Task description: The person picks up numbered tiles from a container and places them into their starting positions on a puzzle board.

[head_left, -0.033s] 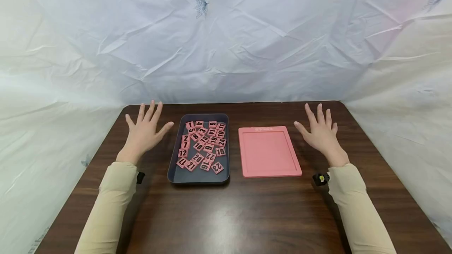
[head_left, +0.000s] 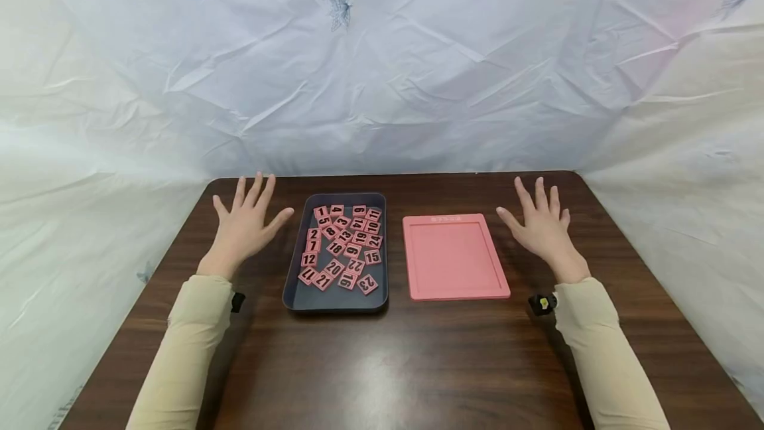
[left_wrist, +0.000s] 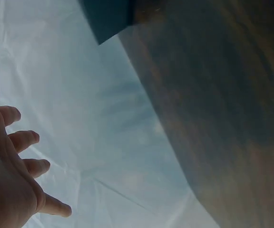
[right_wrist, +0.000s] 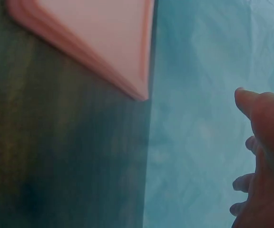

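Note:
My left hand [head_left: 239, 234] hovers over the left side of the table, fingers spread and straight, holding nothing. Just right of it lies a dark grey tray [head_left: 325, 300] with several pink square tiles [head_left: 335, 267] bearing black numbers, scattered at various angles. A flat pink frame board [head_left: 456, 259] with a raised rim lies right of the tray, with no tiles in it. To the right of that board is my right hand [head_left: 544, 234], also spread and holding nothing. In the right wrist view, the board's corner [right_wrist: 103, 52] shows apart from the fingers.
The brown wooden table [head_left: 382, 363] has rounded far corners. Behind it and along both sides hangs a wrinkled white sheet [head_left: 382, 85] with printed lettering. A small black device [head_left: 542, 304] sits at the right wrist, another [head_left: 237, 302] at the left.

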Demonstrator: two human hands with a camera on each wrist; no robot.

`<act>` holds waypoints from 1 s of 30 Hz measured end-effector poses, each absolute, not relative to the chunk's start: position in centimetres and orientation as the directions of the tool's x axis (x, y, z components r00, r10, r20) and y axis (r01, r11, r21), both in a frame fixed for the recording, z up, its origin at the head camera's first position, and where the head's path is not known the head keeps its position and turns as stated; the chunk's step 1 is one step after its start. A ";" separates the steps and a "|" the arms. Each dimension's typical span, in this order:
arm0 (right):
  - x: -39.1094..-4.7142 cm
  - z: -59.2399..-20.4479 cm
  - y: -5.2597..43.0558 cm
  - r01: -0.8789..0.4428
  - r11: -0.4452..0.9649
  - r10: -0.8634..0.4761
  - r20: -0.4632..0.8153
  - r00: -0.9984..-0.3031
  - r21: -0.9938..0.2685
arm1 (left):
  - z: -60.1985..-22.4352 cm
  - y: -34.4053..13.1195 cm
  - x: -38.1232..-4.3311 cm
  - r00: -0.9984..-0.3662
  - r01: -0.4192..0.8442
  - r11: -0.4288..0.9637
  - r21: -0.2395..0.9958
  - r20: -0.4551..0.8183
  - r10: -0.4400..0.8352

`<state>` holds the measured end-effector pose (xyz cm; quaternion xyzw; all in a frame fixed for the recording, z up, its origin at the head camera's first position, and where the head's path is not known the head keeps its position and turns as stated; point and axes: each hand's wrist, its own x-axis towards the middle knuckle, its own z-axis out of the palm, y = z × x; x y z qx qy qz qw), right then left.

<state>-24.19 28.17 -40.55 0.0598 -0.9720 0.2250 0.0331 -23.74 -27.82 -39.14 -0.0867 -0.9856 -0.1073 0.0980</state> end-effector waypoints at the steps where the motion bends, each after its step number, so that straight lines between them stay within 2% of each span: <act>1: -24.2 -40.6 28.1 -0.132 0.891 -0.105 0.087 -0.991 -0.434 | -39.2 -27.9 -23.7 -0.967 0.188 0.963 0.194 0.207 0.148; 8: -24.9 -40.2 27.6 -0.162 0.880 -0.126 0.111 -0.986 -0.447 | -39.1 -28.6 -22.8 -0.972 0.188 0.956 0.224 0.185 0.147; 16: -27.3 -37.1 25.2 -0.278 0.827 -0.211 0.189 -0.959 -0.488 | -38.7 -27.8 -21.1 -0.944 0.321 0.900 0.293 0.178 0.279; 24: -31.0 -34.0 18.3 -0.426 0.755 -0.350 0.243 -0.904 -0.499 | -40.4 -26.1 -17.8 -0.915 0.404 0.868 0.290 0.120 0.386; 30: -32.7 -33.5 11.9 -0.486 0.599 -0.447 0.238 -0.863 -0.637 | -42.3 -25.8 -15.8 -0.908 0.419 0.865 0.277 0.100 0.408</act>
